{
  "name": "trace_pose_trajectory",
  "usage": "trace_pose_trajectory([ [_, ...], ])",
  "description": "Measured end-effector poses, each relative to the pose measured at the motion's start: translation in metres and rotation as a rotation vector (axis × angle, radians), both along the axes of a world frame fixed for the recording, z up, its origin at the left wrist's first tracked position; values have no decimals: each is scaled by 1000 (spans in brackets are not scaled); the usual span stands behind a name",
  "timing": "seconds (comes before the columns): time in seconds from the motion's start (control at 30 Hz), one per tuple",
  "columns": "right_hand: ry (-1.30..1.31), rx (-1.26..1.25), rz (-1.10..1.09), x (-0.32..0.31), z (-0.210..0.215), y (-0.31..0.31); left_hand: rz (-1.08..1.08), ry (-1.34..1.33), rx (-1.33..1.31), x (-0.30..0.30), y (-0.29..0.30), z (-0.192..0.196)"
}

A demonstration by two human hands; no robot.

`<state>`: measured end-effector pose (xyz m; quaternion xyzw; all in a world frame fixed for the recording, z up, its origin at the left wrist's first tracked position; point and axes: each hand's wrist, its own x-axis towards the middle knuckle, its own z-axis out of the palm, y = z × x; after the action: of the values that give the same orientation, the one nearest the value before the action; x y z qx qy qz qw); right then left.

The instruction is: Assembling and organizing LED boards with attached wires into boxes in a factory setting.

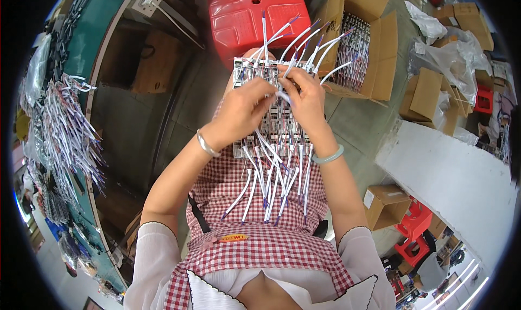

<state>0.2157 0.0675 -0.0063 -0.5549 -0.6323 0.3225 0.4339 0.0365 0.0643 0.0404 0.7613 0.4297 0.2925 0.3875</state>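
Note:
Across my lap rests a panel of small circuit boards (277,126) in rows, with white-sleeved wires (279,174) hanging off its near edge and more sticking up at its far edge. My left hand (244,110) is over the panel's left half, fingers pinched together and slightly blurred; what they hold, if anything, is hidden. On the right half, my right hand (306,101) has thumb and fingers closed around a white-sleeved wire (290,65). The wire's purple-blue end points away from me.
A red plastic stool (258,17) stands just beyond my knees. Right of it, an open cardboard box (382,57) contains similar board panels. On the left, a green workbench (108,8) bears a heap of white-sleeved wires (70,131). A white ledge (450,160) is at the right.

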Motion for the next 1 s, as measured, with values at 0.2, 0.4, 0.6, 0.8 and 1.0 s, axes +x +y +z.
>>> trace_pose_trajectory([
  [0.2,128,-119,5,2,4,7,272,-178,-343,1,20,-26],
  [0.4,125,-189,-87,-6,7,7,384,-44,-311,10,24,-20],
  [0.6,269,-146,-116,-8,-5,9,381,-221,-506,-2,19,-3],
  [0.8,89,68,-68,8,0,-4,-92,148,236,-41,-22,17],
  [1.0,0,195,-145,12,15,-35,-425,578,229,-25,-53,27],
])
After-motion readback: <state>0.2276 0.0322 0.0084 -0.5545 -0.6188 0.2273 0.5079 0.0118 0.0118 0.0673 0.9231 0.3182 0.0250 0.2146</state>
